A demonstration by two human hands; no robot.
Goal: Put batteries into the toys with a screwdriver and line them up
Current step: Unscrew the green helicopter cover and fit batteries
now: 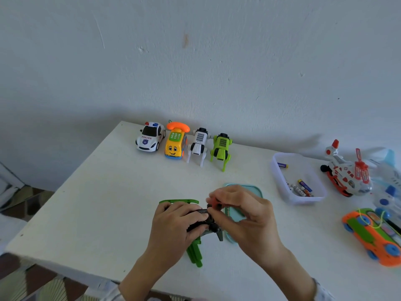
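My left hand grips a green and black toy lying near the front of the white table. My right hand pinches a small red-handled screwdriver held against the toy's dark underside. Along the back edge stand a police car, a yellow phone bus, a white robot dog and a green robot dog in a row. A clear tub at the right holds several batteries.
A teal lid lies under my right hand. At the right sit a red and white toy helicopter, an orange and green toy car and a blue and white toy. The table's left edge drops to the floor.
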